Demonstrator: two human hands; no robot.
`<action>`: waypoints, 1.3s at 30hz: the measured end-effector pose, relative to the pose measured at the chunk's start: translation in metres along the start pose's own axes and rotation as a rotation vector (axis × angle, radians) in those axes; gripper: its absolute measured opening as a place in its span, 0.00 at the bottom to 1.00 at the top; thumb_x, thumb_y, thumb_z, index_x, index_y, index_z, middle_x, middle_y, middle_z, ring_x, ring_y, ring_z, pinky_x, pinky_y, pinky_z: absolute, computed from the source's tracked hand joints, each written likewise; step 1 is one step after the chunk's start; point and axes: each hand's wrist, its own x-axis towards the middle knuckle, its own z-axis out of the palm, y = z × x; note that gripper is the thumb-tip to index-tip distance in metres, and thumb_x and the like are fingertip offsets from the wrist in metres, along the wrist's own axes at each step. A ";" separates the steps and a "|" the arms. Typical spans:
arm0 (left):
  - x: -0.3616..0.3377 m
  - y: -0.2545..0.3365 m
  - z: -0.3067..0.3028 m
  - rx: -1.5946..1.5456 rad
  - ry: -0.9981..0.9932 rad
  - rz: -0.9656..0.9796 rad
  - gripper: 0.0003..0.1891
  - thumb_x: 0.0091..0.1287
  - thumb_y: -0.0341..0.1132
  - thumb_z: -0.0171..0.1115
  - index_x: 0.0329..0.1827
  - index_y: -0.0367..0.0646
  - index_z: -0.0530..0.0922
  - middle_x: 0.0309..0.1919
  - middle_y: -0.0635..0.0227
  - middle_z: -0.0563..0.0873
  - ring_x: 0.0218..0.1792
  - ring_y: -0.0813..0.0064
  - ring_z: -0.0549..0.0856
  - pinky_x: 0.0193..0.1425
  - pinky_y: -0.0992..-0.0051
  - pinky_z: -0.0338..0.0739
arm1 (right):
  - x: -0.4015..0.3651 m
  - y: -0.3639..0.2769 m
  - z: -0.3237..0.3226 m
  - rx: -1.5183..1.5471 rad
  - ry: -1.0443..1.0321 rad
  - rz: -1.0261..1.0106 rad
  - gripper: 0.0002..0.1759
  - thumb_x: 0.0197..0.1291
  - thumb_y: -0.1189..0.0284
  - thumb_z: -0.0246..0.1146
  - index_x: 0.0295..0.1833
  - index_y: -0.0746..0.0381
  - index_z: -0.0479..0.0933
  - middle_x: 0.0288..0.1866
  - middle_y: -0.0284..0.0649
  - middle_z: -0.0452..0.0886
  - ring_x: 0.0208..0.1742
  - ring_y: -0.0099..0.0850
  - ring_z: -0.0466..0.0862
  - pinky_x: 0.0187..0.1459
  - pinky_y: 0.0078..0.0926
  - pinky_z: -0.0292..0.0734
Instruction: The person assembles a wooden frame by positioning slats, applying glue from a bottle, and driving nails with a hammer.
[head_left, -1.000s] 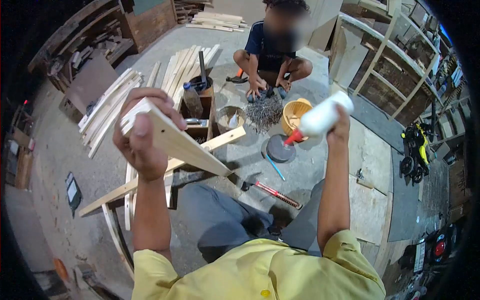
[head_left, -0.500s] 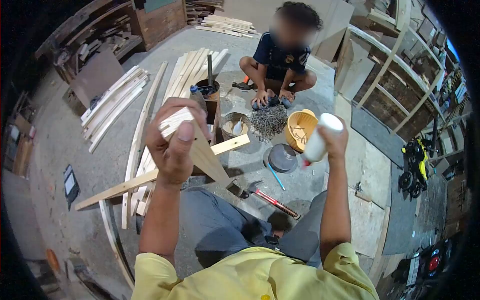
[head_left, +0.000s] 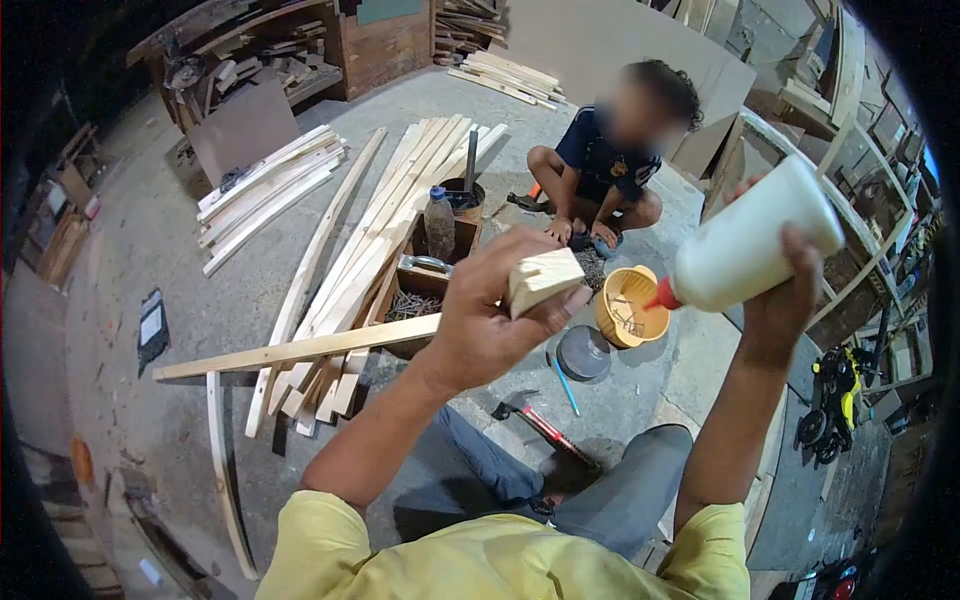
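Note:
My left hand (head_left: 490, 325) is closed round a wooden piece (head_left: 545, 278), whose pale end faces the camera; most of its length is hidden behind the hand. A longer wooden strip (head_left: 300, 346) runs from the far left to behind that hand. In my right hand (head_left: 785, 290) is a large white glue bottle (head_left: 755, 235), gripped from the side and tilted. Its red tip (head_left: 663, 295) points left towards the wooden piece, with a gap between them. Below the tip is a yellow basket (head_left: 632, 307) with nails in it.
A person (head_left: 610, 160) crouches ahead, hands near the nail pile. On the floor lie a hammer (head_left: 548, 428), a blue pencil (head_left: 564, 384), a round dark lid (head_left: 584, 354) and stacked strips (head_left: 375, 255). A toolbox (head_left: 465, 240) with a plastic bottle stands behind my left hand.
The glue bottle has risen and come closer to the camera, its tip now level with the wood's end. My left hand has moved right with the wooden piece. The view has shifted.

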 end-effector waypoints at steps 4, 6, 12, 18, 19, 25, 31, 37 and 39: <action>-0.004 -0.007 0.009 0.070 -0.099 0.048 0.08 0.66 0.29 0.67 0.43 0.38 0.78 0.40 0.66 0.81 0.40 0.77 0.81 0.44 0.75 0.75 | 0.036 -0.051 0.016 0.466 -0.189 -0.064 0.41 0.60 0.50 0.59 0.69 0.71 0.64 0.59 0.58 0.76 0.60 0.49 0.79 0.59 0.47 0.77; -0.005 -0.004 0.015 0.015 -0.108 0.009 0.07 0.67 0.28 0.66 0.43 0.37 0.78 0.40 0.67 0.81 0.39 0.77 0.81 0.44 0.75 0.75 | 0.055 -0.073 0.019 0.479 -0.201 -0.088 0.41 0.62 0.49 0.57 0.70 0.70 0.63 0.60 0.57 0.75 0.60 0.49 0.79 0.58 0.47 0.78; -0.006 0.000 0.029 0.094 -0.086 -0.078 0.10 0.67 0.34 0.66 0.42 0.37 0.78 0.35 0.60 0.82 0.34 0.67 0.82 0.41 0.70 0.75 | 0.058 -0.091 0.102 -0.386 -1.130 -0.355 0.38 0.61 0.50 0.58 0.67 0.69 0.65 0.57 0.55 0.76 0.56 0.47 0.80 0.55 0.44 0.79; -0.007 0.004 0.030 0.093 -0.077 -0.060 0.10 0.68 0.36 0.64 0.41 0.38 0.78 0.34 0.60 0.80 0.34 0.67 0.81 0.39 0.70 0.74 | 0.053 -0.080 0.128 -0.517 -1.302 -0.393 0.36 0.61 0.51 0.60 0.64 0.68 0.67 0.53 0.52 0.77 0.52 0.44 0.81 0.52 0.42 0.80; -0.008 0.001 0.029 0.095 -0.082 -0.081 0.11 0.68 0.37 0.64 0.42 0.38 0.78 0.34 0.60 0.80 0.33 0.67 0.82 0.39 0.70 0.74 | 0.052 -0.078 0.128 -0.521 -1.304 -0.399 0.35 0.61 0.51 0.60 0.64 0.67 0.68 0.52 0.52 0.78 0.51 0.44 0.81 0.51 0.41 0.80; -0.007 -0.002 0.029 0.085 -0.040 -0.081 0.12 0.68 0.37 0.65 0.45 0.38 0.77 0.36 0.60 0.81 0.35 0.67 0.83 0.41 0.70 0.76 | 0.052 -0.074 0.134 -0.513 -1.313 -0.418 0.32 0.60 0.52 0.61 0.61 0.66 0.70 0.48 0.49 0.79 0.47 0.41 0.82 0.48 0.38 0.81; -0.007 -0.005 0.028 0.128 -0.047 -0.032 0.13 0.68 0.35 0.65 0.50 0.38 0.78 0.39 0.62 0.83 0.37 0.72 0.82 0.43 0.73 0.76 | 0.054 -0.074 0.137 -0.460 -1.272 -0.454 0.29 0.60 0.54 0.63 0.58 0.65 0.72 0.45 0.47 0.80 0.44 0.39 0.83 0.44 0.36 0.82; -0.006 -0.004 0.028 0.137 -0.062 -0.073 0.12 0.64 0.35 0.66 0.45 0.38 0.78 0.39 0.58 0.82 0.38 0.62 0.84 0.44 0.67 0.77 | 0.067 -0.082 0.124 -0.195 -0.886 -0.433 0.27 0.59 0.55 0.64 0.55 0.63 0.74 0.41 0.44 0.81 0.40 0.36 0.84 0.41 0.33 0.82; -0.005 -0.002 0.028 0.145 -0.074 -0.085 0.12 0.64 0.36 0.66 0.44 0.38 0.77 0.38 0.58 0.81 0.37 0.61 0.84 0.43 0.67 0.77 | 0.070 -0.086 0.122 -0.058 -0.697 -0.427 0.26 0.59 0.55 0.65 0.54 0.63 0.74 0.40 0.43 0.81 0.38 0.35 0.84 0.40 0.32 0.83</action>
